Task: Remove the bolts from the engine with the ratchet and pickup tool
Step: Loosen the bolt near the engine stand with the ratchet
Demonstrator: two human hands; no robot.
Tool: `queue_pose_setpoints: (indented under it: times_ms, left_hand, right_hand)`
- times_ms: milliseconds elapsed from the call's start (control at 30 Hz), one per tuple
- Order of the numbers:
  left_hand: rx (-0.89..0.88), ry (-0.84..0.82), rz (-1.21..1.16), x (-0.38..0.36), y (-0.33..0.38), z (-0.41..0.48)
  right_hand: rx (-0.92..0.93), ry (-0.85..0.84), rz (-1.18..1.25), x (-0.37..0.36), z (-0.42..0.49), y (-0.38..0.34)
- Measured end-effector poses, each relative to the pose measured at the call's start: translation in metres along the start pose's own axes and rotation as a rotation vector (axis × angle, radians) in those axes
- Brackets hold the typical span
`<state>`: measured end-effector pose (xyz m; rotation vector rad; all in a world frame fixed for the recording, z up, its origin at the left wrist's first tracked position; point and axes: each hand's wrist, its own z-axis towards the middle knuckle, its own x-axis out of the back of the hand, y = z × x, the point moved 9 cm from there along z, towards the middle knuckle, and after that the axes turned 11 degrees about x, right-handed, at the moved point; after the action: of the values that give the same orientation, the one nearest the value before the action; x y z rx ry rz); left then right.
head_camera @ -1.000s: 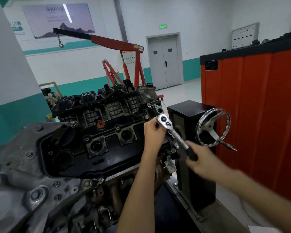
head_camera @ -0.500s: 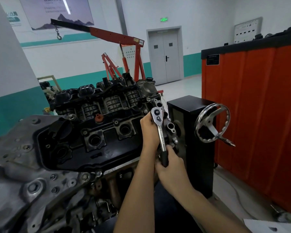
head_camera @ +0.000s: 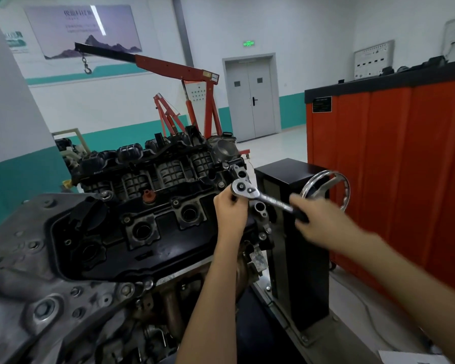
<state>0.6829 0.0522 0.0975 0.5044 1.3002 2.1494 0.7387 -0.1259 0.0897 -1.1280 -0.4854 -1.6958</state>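
L hand [head_camera: 230, 211]: fingers curled round ratchet [head_camera: 263, 197] head, frame center.
R hand [head_camera: 318, 222]: blurred, grips ratchet handle, center-right.
engine [head_camera: 147, 219]: fills lower left.

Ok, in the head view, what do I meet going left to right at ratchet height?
Orange-red cap → left hand, at the ratchet's head → ratchet → right hand, blurred, on its handle → orange cabinet.
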Motion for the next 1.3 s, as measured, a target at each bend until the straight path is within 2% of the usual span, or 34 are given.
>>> queue_pose_setpoints:
  times_ms: [100, 200, 267, 400, 500, 567, 633, 700, 800, 867, 933, 1033, 1100, 1167, 1233, 1300]
  left_hand:
    - [-0.014, -0.051, -0.005, -0.006, 0.0, 0.001]
    - [-0.003, -0.017, -0.018, -0.005, 0.0, 0.006]
    - [0.008, -0.021, -0.023, -0.004, -0.001, 0.007]
    - [0.004, -0.09, -0.012, -0.007, 0.0, 0.004]
    - [-0.025, -0.1, 0.018, -0.008, 0.008, 0.001]
    - [-0.02, -0.056, 0.013, -0.004, 0.008, 0.003]
    - [-0.011, -0.026, -0.01, -0.001, 0.005, 0.002]
    - [-0.011, -0.016, -0.01, -0.001, 0.004, 0.0]
    - [-0.016, -0.034, -0.027, -0.003, 0.001, 0.001]
    - [-0.012, -0.029, -0.034, -0.004, 0.0, 0.002]
    - [0.002, -0.022, -0.044, -0.004, -0.002, 0.004]
    - [0.035, -0.006, -0.056, -0.002, -0.003, 0.005]
    - [0.023, -0.023, -0.04, -0.002, -0.002, 0.005]
    - [0.008, -0.077, -0.014, -0.006, 0.002, 0.002]
    - [-0.024, -0.1, 0.017, -0.007, 0.008, -0.001]
    - [-0.028, -0.068, 0.018, -0.004, 0.01, -0.001]
  right_hand:
    - [-0.198, 0.146, 0.618, -0.058, -0.041, -0.047]
    - [-0.31, 0.269, 0.865, -0.093, -0.035, -0.09]
    - [-0.336, 0.248, 0.9, -0.098, -0.032, -0.093]
    - [-0.168, 0.043, 0.6, -0.059, -0.035, -0.039]
    - [0.037, -0.119, 0.149, -0.006, -0.004, 0.002]
    - [0.168, -0.14, -0.195, 0.023, 0.023, 0.007]
    - [0.209, -0.089, -0.304, 0.031, 0.033, 0.003]
    - [0.115, -0.03, -0.189, 0.017, 0.018, 0.002]
    - [-0.109, 0.086, 0.342, -0.03, -0.029, -0.019]
    - [-0.195, 0.202, 0.663, -0.06, -0.04, -0.05]
    - [-0.267, 0.246, 0.806, -0.085, -0.036, -0.076]
    - [-0.284, 0.201, 0.841, -0.091, -0.034, -0.082]
    - [-0.218, 0.092, 0.761, -0.072, -0.036, -0.059]
    - [-0.1, -0.037, 0.542, -0.042, -0.03, -0.027]
    - [0.043, -0.122, 0.154, -0.007, -0.006, 0.002]
    - [0.171, -0.13, -0.232, 0.023, 0.024, 0.01]
